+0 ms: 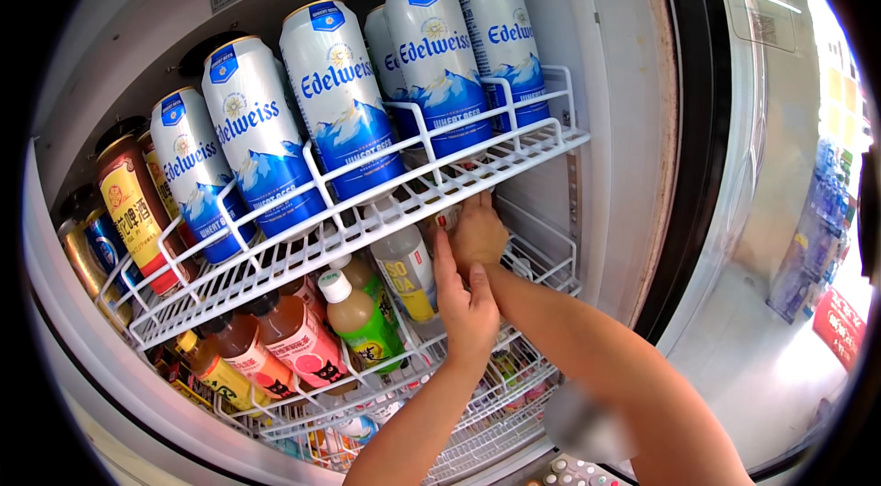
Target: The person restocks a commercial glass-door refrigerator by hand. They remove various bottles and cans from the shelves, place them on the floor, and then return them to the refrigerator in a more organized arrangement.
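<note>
Both of my hands reach into the second shelf of an upright drinks cooler. My left hand is upright beside a soda bottle with a yellow and white label, its fingertips near a partly hidden bottle. My right hand is farther in, under the upper wire shelf, its fingers partly hidden behind the shelf's edge. The left thumb lies against my right wrist. Whether either hand grips something cannot be told. Above them stand several tall white and blue Edelweiss beer cans.
Left of my hands, a green-labelled bottle and pink-labelled bottles stand behind the lower shelf's wire rail. Brown and yellow beer cans fill the upper left. The cooler's inner wall and dark door frame bound the right.
</note>
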### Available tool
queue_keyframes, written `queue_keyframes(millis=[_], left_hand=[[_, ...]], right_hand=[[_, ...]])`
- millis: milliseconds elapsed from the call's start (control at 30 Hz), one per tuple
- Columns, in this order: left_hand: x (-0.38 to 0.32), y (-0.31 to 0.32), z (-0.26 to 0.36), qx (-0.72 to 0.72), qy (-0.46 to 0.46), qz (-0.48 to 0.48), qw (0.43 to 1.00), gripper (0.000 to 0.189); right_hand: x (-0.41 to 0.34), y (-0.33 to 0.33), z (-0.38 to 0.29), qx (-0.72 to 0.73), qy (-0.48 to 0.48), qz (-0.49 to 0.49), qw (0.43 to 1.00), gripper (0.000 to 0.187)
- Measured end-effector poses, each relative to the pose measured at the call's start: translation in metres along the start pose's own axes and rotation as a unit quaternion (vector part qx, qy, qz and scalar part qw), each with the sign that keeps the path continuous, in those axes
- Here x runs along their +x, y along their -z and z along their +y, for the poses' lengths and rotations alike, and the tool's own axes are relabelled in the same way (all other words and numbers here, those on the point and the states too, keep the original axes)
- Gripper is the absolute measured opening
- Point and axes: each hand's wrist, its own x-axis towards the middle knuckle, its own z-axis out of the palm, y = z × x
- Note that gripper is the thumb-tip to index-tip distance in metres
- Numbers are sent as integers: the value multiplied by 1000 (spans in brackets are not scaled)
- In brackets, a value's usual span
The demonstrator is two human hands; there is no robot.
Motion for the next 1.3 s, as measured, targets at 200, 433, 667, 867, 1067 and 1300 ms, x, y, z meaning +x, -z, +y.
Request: queue_keyframes(millis=[200, 433, 667, 867, 1067, 1300], left_hand=[[-3, 4, 1, -22, 40, 18, 999, 58], [11, -1, -12, -41, -13, 15, 999, 50], [-3, -1, 10, 73, -197, -76, 975, 42], [-56, 7, 30, 105, -334, -57, 935, 58], [-150, 19, 19, 81, -248, -104, 960, 70], [-176, 23, -44, 108, -89, -136, 981, 61]], right_hand=[[-21, 28, 11, 26, 73, -24, 997, 57], [-35, 56, 20, 125, 76, -2, 989, 37], [-50, 96, 46, 227, 59, -12, 972, 45], [-126, 177, 50, 293, 132, -44, 946, 48], [-187, 216, 99, 278, 241, -77, 927, 60], [-191, 151, 139, 206, 207, -77, 953, 51]])
